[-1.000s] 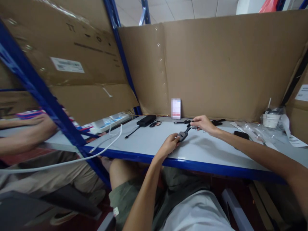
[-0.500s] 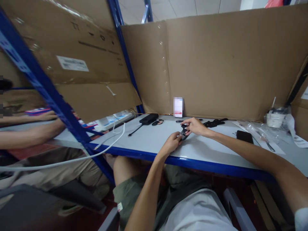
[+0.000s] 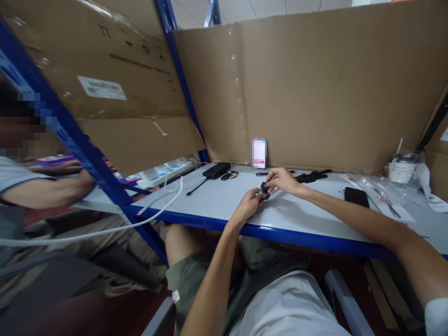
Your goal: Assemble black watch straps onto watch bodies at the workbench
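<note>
Matte tabletop; hands, black part (plastic?)

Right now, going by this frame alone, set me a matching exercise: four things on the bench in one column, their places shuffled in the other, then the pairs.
1 small black part
2 black phone
3 white cable
4 white card

a propped against the cardboard wall
b flat on the table, toward its right end
c pinched between left hand and right hand
d trailing off the table's left edge

Pairs: 1-c, 2-b, 3-d, 4-a
</note>
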A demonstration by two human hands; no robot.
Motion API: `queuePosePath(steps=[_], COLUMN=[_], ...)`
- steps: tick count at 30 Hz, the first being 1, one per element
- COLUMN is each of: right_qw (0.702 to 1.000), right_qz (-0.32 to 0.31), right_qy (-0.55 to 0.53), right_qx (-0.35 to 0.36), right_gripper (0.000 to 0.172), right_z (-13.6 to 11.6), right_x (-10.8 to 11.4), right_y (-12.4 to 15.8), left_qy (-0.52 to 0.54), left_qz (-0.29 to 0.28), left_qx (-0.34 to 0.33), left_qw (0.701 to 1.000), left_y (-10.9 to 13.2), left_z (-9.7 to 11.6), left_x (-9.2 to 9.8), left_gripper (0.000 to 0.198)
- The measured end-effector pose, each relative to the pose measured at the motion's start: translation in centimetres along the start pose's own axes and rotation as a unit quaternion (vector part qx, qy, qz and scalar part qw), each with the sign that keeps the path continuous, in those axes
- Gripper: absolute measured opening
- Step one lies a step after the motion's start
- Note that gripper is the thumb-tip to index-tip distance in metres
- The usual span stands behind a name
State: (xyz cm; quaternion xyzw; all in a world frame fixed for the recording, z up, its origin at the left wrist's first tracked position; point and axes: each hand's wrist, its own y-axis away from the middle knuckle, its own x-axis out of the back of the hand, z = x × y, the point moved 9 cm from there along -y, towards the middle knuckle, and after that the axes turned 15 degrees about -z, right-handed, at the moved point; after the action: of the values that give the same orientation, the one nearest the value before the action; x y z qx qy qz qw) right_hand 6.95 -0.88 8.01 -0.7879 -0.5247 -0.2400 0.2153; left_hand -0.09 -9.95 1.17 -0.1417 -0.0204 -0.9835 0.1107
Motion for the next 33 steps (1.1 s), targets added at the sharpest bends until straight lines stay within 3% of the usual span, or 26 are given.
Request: queuePosePath(steps=[10, 18, 21, 24, 28, 30, 33], right_qw=[0.969, 0.953, 0.947, 0.933, 0.913, 0.905, 0.897], right_qz=[0.023, 0.043, 0.069, 0.099, 0.080, 0.052, 0.021], right_qy=[0.244, 0.299, 0.314, 0.343, 0.393, 0.409, 0.426], right_qx=[0.007, 0.003, -0.007, -0.031, -0.083, -0.107, -0.114], right_gripper=[0.008, 0.013, 0.014, 0.024, 0.019, 0.017, 0.019], right_z=[-0.7, -0.8, -1.0, -0.4, 2.8, 5.0, 7.0], right_x=[0.2, -0.5, 1.5, 5.5, 9.8, 10.2, 8.8], right_y=[0.4, 1.0, 1.6, 2.8, 5.0, 5.8, 6.0], left_qy=[0.019, -0.005, -0.008, -0.020, -0.042, -0.044, -0.068], left_qz=[0.000, 0.003, -0.004, -0.001, -0.005, -0.015, -0.027], left_qx=[0.006, -0.005, -0.008, 0.002, 0.000, -0.004, -0.036], left_qw=[1.000, 1.000, 1.000, 1.000, 0.999, 0.999, 0.997], left_y=[0.1, 0.1, 0.0, -0.1, -0.3, -0.4, -0.5], left_z=[0.0, 0.2, 0.2, -0.1, -0.4, -0.6, -0.3], left_x=[-0.1, -0.1, -0.1, 0.0, 0.2, 0.1, 0.0], left_gripper=[0.016, 0.020, 0.025, 0.025, 0.026, 0.027, 0.028])
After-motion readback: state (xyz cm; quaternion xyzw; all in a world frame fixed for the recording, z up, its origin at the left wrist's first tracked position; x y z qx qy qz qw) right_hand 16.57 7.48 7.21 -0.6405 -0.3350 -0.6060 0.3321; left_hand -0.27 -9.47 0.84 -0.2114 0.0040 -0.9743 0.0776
